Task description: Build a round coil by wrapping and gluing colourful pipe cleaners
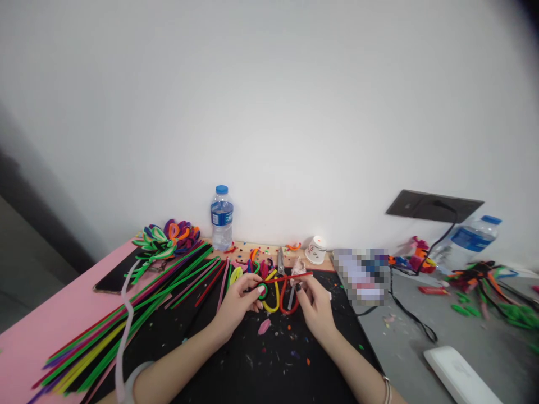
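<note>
My left hand (243,303) is closed, pinching a small green and black coil of pipe cleaner (263,290) between thumb and fingers. From that coil a red pipe cleaner (283,278) runs across to the right. Its far part is pinched by my right hand (315,307), so it stretches almost straight between both hands. Scissors (281,260) lie just beyond, blades towards the wall. Yellow and red curved loops sit below the blades; whether these are the handles I cannot tell. A pink petal-shaped piece (264,326) rests on the black mat (252,376) nearer me.
Many coloured pipe cleaners (138,314) fan out at left, beside finished-looking pipe-cleaner flowers (168,238). A water bottle (222,219) and a paper cup (315,250) stand by the wall. At right are a blurred-out screen (361,278), a black cable (410,322) and a white device (461,373).
</note>
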Demonstrator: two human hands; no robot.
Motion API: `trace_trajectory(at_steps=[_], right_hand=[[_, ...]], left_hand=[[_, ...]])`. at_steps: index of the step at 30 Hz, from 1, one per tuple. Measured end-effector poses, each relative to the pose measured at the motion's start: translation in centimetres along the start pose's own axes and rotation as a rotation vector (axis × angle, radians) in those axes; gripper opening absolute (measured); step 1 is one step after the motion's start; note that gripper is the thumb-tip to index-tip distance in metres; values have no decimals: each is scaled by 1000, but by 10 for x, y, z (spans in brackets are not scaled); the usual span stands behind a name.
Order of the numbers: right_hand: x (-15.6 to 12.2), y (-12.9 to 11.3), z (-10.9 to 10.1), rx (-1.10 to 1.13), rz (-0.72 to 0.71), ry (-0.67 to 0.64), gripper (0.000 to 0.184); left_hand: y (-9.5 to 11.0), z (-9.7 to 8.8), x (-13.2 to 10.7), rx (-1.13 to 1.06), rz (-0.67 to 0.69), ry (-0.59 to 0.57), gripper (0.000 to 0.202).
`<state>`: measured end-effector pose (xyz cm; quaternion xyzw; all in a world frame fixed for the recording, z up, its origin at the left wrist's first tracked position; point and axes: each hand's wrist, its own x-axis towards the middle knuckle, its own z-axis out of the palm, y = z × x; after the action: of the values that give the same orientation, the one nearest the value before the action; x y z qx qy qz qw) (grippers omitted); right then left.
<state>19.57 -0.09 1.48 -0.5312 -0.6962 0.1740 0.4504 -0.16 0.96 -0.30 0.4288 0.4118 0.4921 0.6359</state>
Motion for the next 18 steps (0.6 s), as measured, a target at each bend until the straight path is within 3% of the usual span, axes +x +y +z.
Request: trace_trajectory(at_steps=[4, 9, 18], right_hand=[[12, 6, -13, -217, 41, 47, 30], [12, 14, -13, -655, 234, -81, 46], [16, 27, -13, -512, 280, -115, 40]], left_hand=[[2, -2, 0, -34, -5, 59, 28], [4, -2, 0, -67, -14, 82, 30], [1, -4, 1, -138, -17, 81, 30]])
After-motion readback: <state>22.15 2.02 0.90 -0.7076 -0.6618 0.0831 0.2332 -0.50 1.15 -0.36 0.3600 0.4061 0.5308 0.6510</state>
